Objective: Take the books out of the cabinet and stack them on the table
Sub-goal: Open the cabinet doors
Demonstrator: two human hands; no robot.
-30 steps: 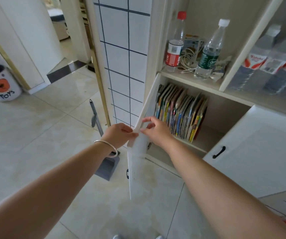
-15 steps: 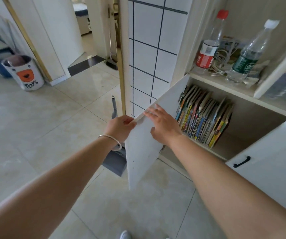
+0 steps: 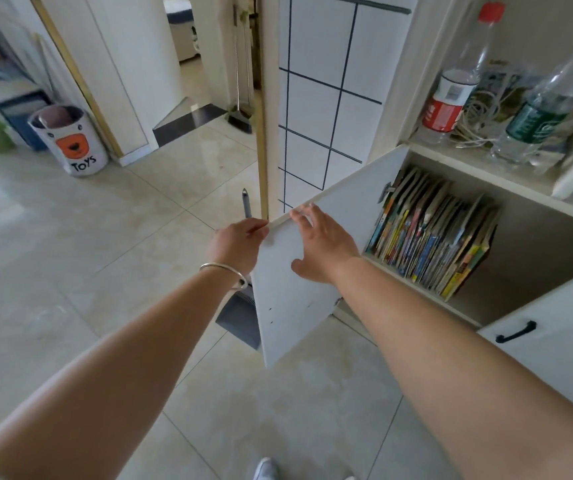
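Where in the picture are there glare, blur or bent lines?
Head view: daylight glares on the floor tiles near the doorway; the bottles at the top right edge are smeared and stretched; the wide lens bows the door frame; the books and both hands stay fairly sharp.

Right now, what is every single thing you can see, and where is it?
books: one leaning row, many colours, inside the open lower cabinet.
cabinet door: one, white, swung open, left of the books.
bottles: two, clear; red-labelled and green-labelled, on the shelf above the books.
cables: a pale tangle, between the bottles.
toy bin: one, white with orange face, floor at left.
dustpan: one, grey, behind the door.
left hand: grips the door's edge.
right hand: open, flat on the door.
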